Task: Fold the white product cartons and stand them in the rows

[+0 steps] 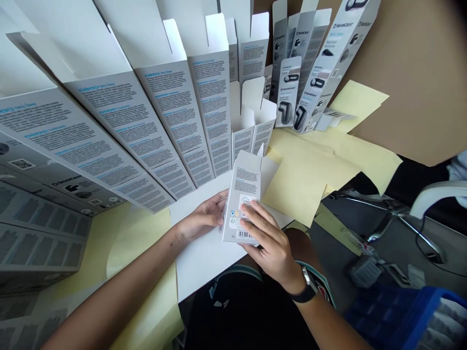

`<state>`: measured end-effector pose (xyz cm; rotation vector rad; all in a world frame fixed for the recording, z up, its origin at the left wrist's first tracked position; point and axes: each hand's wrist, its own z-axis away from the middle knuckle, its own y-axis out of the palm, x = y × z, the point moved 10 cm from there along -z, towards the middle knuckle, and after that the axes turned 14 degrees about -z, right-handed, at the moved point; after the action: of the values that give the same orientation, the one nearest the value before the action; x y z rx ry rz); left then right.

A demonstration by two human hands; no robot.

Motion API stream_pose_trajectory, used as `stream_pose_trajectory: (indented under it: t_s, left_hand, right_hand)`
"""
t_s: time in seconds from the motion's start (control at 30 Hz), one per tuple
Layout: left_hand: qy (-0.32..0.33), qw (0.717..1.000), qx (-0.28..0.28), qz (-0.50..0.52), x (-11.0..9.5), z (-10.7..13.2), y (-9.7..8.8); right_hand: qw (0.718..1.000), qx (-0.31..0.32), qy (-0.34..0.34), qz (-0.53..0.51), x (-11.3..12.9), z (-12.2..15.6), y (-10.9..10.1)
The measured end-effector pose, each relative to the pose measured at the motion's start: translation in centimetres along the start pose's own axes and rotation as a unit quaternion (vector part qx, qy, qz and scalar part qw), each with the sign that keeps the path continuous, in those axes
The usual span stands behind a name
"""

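A small printed carton (242, 177) is held tilted above the white sheet, its barcode end toward me and an end flap standing up at the far end. My left hand (207, 214) grips its left side, thumb in front and the other fingers partly hidden behind. My right hand (270, 240) holds it from the right, fingers lying across the printed face and thumb under the near end. A small whitish round mark or label shows by the right fingertips; I cannot make out which. Just beyond stand small cartons (242, 138) with their top flaps up.
Tall stacks of cartons (168, 112) with raised flaps line the left and back. More cartons (317, 78) lean at the back right near a brown cardboard panel (412, 73). Yellow paper (306, 165) covers the surface. At right are a chair (434, 197) and a blue crate (401, 316).
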<state>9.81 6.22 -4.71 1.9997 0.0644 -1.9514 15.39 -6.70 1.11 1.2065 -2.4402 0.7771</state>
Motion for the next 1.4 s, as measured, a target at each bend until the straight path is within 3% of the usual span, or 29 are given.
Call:
stream_pose_trajectory:
  t_s: [0.43, 0.57, 0.73, 0.87, 0.97, 1.03, 1.1, 1.17, 1.27, 1.4]
  left_hand:
    - [0.001, 1.0, -0.007, 0.001, -0.1, 0.0, -0.1]
    - [0.007, 0.999, -0.036, 0.026, 0.1, 0.2, -0.8]
    - [0.014, 0.998, -0.051, 0.022, 0.2, 0.2, -0.9]
    - [0.062, 0.995, -0.066, -0.052, -0.7, 0.3, -0.6]
    - [0.138, 0.961, -0.116, -0.209, -2.2, 0.9, -0.7]
    - [0.199, 0.906, -0.14, -0.346, -3.4, 1.6, 0.1]
    - [0.255, 0.849, -0.137, -0.442, -4.3, 2.3, 1.4]
    - [0.291, 0.818, -0.124, -0.48, -4.5, 2.7, 2.4]
    - [0.269, 0.819, -0.118, -0.493, -3.8, 2.6, 2.2]
    - [0.175, 0.849, -0.14, -0.479, -2.1, 1.9, 0.3]
  right_hand:
    - [0.999, -0.014, -0.033, 0.009, 0.0, 0.9, 0.1]
    - [0.999, 0.001, -0.035, -0.01, 0.4, 1.6, 0.2]
    - [1.0, -0.005, 0.011, -0.029, -0.1, 2.3, -0.1]
    - [0.988, -0.025, 0.1, -0.111, -1.9, 3.1, -0.4]
    - [0.962, -0.064, 0.174, -0.2, -4.0, 3.7, -1.1]
    - [0.946, -0.077, 0.212, -0.231, -5.3, 3.8, -1.6]
    - [0.938, -0.044, 0.244, -0.241, -6.1, 3.2, -1.7]
    - [0.939, 0.02, 0.261, -0.224, -6.4, 1.9, -1.6]
    - [0.945, 0.075, 0.261, -0.182, -6.6, -0.6, -2.6]
    - [0.945, 0.048, 0.259, -0.194, -8.2, -4.7, -6.1]
